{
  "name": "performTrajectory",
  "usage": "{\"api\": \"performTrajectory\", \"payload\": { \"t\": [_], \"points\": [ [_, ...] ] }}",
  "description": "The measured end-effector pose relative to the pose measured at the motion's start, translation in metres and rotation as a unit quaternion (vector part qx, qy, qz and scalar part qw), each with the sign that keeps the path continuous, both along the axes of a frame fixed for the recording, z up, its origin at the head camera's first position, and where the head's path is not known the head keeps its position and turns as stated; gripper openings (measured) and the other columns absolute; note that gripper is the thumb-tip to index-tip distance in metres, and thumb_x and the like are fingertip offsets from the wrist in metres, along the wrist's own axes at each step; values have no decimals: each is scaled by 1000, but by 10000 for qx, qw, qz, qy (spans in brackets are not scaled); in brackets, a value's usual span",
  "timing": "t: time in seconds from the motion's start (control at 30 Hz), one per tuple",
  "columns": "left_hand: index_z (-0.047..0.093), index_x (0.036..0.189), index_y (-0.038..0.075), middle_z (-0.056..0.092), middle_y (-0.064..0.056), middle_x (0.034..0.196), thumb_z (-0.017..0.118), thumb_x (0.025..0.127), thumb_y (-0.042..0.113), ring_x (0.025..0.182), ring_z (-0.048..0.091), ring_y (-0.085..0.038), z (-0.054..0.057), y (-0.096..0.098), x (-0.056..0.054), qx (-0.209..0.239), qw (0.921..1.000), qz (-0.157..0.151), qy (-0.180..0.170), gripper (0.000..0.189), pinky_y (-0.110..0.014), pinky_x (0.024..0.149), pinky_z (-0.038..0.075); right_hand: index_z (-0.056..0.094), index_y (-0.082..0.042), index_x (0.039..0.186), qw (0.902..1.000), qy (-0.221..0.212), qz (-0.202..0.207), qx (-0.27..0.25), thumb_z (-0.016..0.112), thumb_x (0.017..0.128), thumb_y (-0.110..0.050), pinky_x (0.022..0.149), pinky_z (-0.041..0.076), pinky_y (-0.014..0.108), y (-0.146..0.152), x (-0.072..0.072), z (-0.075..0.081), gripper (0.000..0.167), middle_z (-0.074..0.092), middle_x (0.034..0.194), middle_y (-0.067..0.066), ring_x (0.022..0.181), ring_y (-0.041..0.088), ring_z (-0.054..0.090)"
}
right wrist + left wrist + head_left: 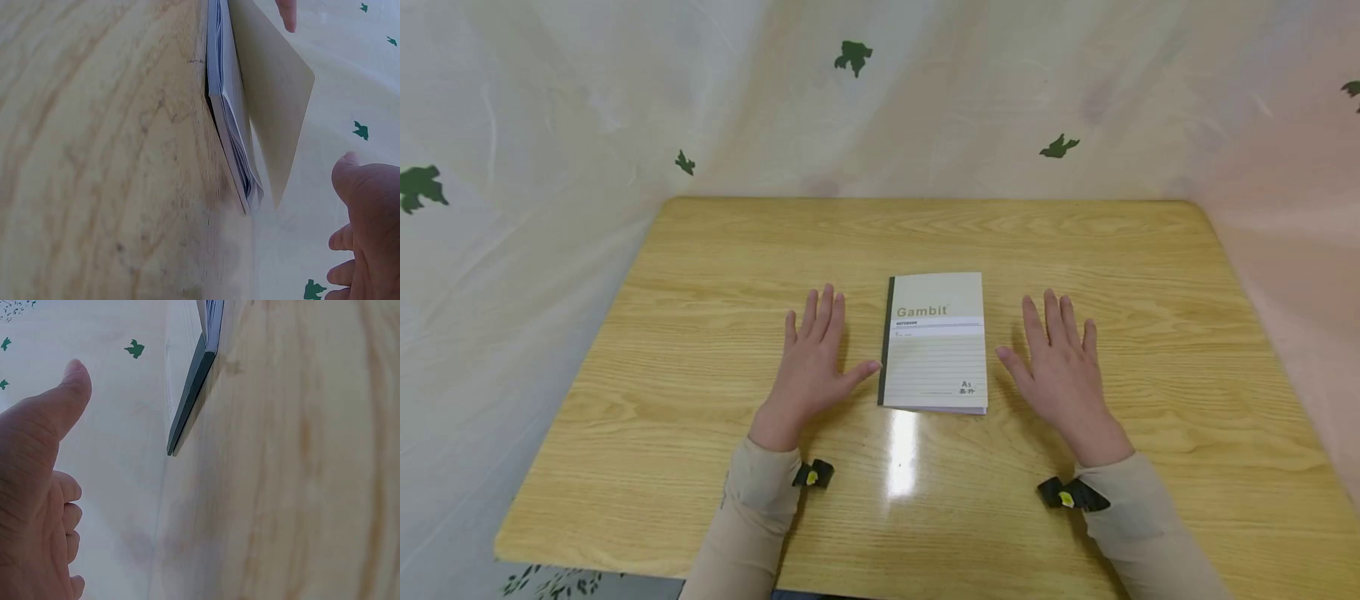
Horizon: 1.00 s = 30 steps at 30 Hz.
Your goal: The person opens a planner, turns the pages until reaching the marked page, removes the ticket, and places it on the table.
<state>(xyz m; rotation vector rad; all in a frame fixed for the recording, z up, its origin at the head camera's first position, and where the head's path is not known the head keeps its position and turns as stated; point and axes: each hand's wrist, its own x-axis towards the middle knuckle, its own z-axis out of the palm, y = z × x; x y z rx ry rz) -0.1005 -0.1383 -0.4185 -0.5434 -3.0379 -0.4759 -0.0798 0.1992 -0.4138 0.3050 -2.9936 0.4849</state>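
A notebook [934, 358] with a pale cover, dark spine and the word Gambit lies on the wooden table between both hands. To its left is my left hand [814, 358], fingers straight and thumb pointing at the spine [190, 394]. On the other side my right hand [1062, 375] has its fingers extended, apart from the notebook. Seen from the right wrist, the front cover [272, 81] stands a little raised off the pages [231, 106]. Neither hand holds anything. Whether the left thumb touches the spine is hard to tell in the head view; the left wrist view shows it apart.
The wooden table [715, 275] spreads around the notebook, with a bright reflection in front of it. A pale curtain [955, 100] with green bird shapes hangs behind and at the sides. Each wrist wears a dark strap [1072, 495] over a beige sleeve [752, 517].
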Motion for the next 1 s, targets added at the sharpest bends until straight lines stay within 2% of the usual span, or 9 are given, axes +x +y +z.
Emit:
{"api": "performTrajectory", "payload": {
  "t": [0.3, 0.5, 0.63, 0.73, 0.87, 0.93, 1.0],
  "points": [
    [0, 157, 6, -16, -3, 162, 51, 87, 69, 149, -10, -28, 0, 1, -2, 71, 10000, 28, -36, 107, -55, 115, -6, 17, -3, 155, 9998, -175, 84, -72, 38, 102, -51, 109, 2, 69, -3, -1, -5, 75, 6, 159, 27, 146, 44, 2],
    [1, 156, 4, -15, -7, 162, 55, 88, 65, 148, -9, -33, 2, 6, 3, 181, 9997, -129, 88, 106, -60, 114, 0, 33, 2, 149, 9971, -600, 447, -107, 36, 102, -52, 109, 5, 69, -14, 2, -10, 71, 14, 158, 27, 146, 44, 6],
    [9, 155, 0, 1, -17, 162, 61, 90, 52, 147, -4, -39, 9, 15, 11, 623, 9958, -574, 350, 98, -58, 115, 7, 42, 1, 145, 9958, -616, 667, -73, 38, 103, -49, 109, 8, 69, -21, 2, -10, 66, 21, 156, 28, 144, 46, 12],
    [24, 152, -2, 23, -22, 157, 65, 92, 42, 146, 15, -39, 15, 22, 19, 890, 9898, -947, 586, 86, -51, 115, 18, 45, 0, 143, 9962, -441, 735, -183, 40, 103, -47, 108, 10, 70, -25, 2, -7, 62, 26, 154, 29, 143, 48, 16],
    [53, 136, -1, 58, -17, 133, 68, 91, 33, 124, 53, -31, 27, 31, 35, 1012, 9824, -1427, 656, 58, -41, 104, 42, 45, -1, 142, 9949, -156, 807, -580, 40, 104, -44, 108, 12, 70, -30, 1, 1, 58, 33, 151, 27, 141, 49, 22],
    [63, 126, 3, 67, -11, 119, 68, 92, 31, 111, 62, -26, 32, 38, 45, 989, 9784, -1737, 533, 44, -38, 95, 49, 45, -2, 143, 9919, -28, 890, -904, 39, 104, -43, 108, 13, 70, -34, 0, 7, 57, 36, 150, 26, 140, 48, 25],
    [66, 120, 4, 70, -8, 112, 66, 92, 30, 104, 65, -22, 36, 47, 54, 923, 9717, -2133, 412, 37, -36, 90, 52, 45, -2, 143, 9864, 77, 1006, -1297, 37, 105, -43, 107, 13, 70, -39, 0, 12, 56, 40, 148, 25, 138, 47, 29]
  ]
}}
